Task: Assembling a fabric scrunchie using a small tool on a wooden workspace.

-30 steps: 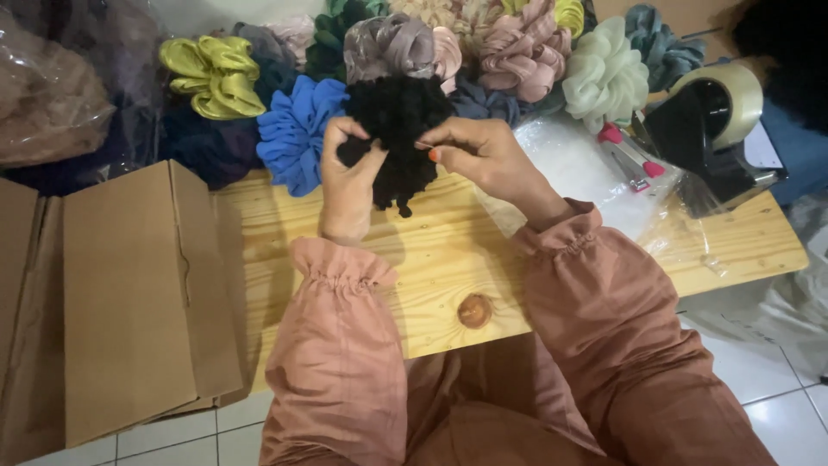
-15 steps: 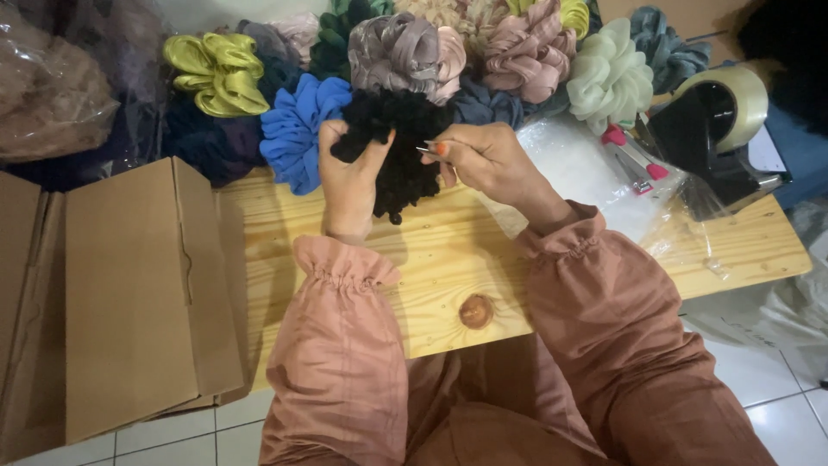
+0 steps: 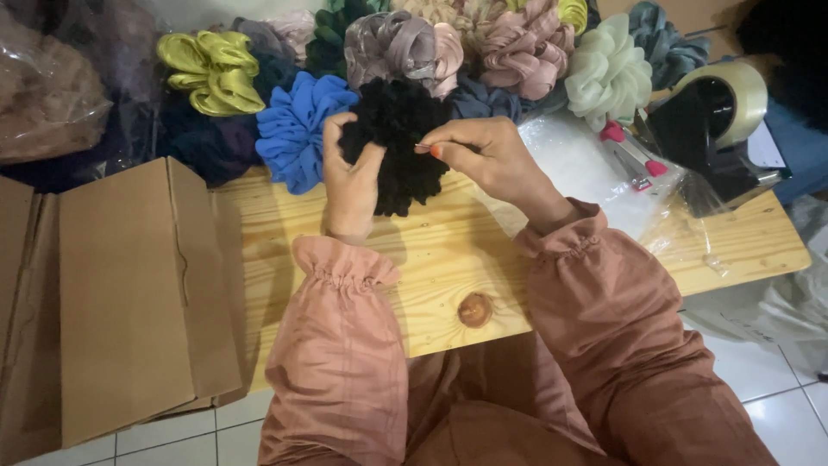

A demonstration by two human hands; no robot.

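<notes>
Over the wooden table [image 3: 448, 259], one black scrunchie [image 3: 398, 142] sits between two hands: left hand [image 3: 349, 185] curls fingers around it, right hand [image 3: 483, 155] pinches its edge. Behind lie perhaps ten coloured scrunchies [image 3: 297, 129]; one tape dispenser [image 3: 711, 129] right.

Light is coming from above/front, fairly even, moderate brightness. Wooden table [image 3: 604, 250] is reading bright and warm; top-left corner and far right edge are falling off into dark. Black scrunchie [image 3: 398, 142] is crushing to near-solid black, no texture showing. Left hand [image 3: 352, 177] is casting a soft shadow onto the wood below it; cardboard box [image 3: 129, 293] is shading the table edge beside it. Clear plastic bag [image 3: 595, 173] is throwing white glare, satin scrunchies [image 3: 211, 69] are showing shiny highlights. Focus is looking OK mid-frame, slight softness and wide-angle stretch twd the corners.
</notes>
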